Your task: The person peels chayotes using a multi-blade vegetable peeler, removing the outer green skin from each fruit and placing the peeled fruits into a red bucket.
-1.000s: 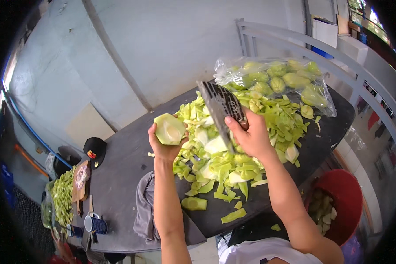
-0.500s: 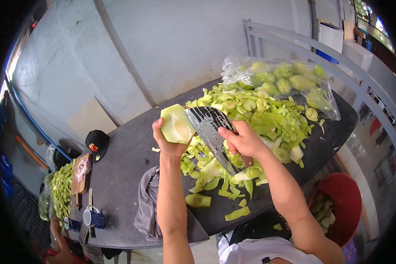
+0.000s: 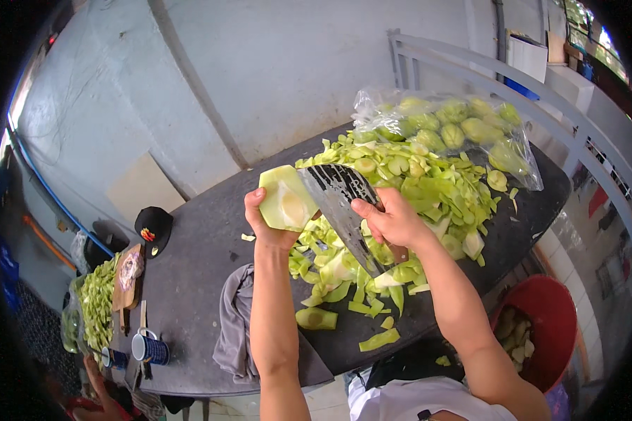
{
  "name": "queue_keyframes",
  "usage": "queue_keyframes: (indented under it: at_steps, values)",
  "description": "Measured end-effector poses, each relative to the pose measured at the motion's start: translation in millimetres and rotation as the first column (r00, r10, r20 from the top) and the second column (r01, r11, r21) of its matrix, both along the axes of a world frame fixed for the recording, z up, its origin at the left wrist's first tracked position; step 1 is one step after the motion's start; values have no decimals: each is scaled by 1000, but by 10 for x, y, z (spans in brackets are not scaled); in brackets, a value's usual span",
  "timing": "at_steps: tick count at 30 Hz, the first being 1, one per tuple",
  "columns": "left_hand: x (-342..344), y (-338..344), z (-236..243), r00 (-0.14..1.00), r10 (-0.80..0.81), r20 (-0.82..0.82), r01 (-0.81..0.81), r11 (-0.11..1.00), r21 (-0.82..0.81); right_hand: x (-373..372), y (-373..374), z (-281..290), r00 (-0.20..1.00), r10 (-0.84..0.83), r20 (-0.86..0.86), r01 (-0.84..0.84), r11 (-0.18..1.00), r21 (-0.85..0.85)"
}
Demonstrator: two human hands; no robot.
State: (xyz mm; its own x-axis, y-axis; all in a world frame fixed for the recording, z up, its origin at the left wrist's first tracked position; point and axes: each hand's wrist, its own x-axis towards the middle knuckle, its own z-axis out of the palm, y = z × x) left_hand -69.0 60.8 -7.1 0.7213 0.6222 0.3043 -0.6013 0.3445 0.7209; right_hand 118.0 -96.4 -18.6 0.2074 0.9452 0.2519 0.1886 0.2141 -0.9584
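My left hand (image 3: 268,230) grips a pale green chayote half (image 3: 275,184) above the table; its cut face, with a hollow seed cavity, points toward me. In my right hand (image 3: 393,223) is a broad-bladed cleaver (image 3: 337,203), held by its brown handle with the wet, streaked blade slanting up to the left. The blade's upper end is right beside the chayote's right side; whether they touch I cannot tell. Beneath and beyond both hands spreads a heap of chayote peelings (image 3: 435,189). A thick green offcut (image 3: 316,318) lies near the table's front edge.
A clear plastic bag (image 3: 530,172) of whole chayotes sits at the back. The dark table (image 3: 196,245) holds a grey cloth (image 3: 235,330), mugs (image 3: 151,349), a cap (image 3: 154,226) and a wooden board (image 3: 128,281). A red tub (image 3: 558,309) stands lower right. Another person's arm (image 3: 105,389) shows lower left.
The cleaver has shifted slightly up and right, and its blade now covers less of the chayote half. The other person's arm at lower left has moved.
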Motion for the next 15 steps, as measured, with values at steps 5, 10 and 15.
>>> queue_keyframes:
  at_steps: [5,10,15]
  values:
    - [92,-26,-78,999,-22,28,23,999,-39,-18,-10,13,1000,-13,3,13,1000,15]
    - [244,-205,-113,999,3,34,-1,999,-47,-23,36,-36,998,8,-55,-2,992,126]
    - [288,-279,-86,999,-30,41,31,999,-32,7,36,-59,998,16,-53,-9,992,126]
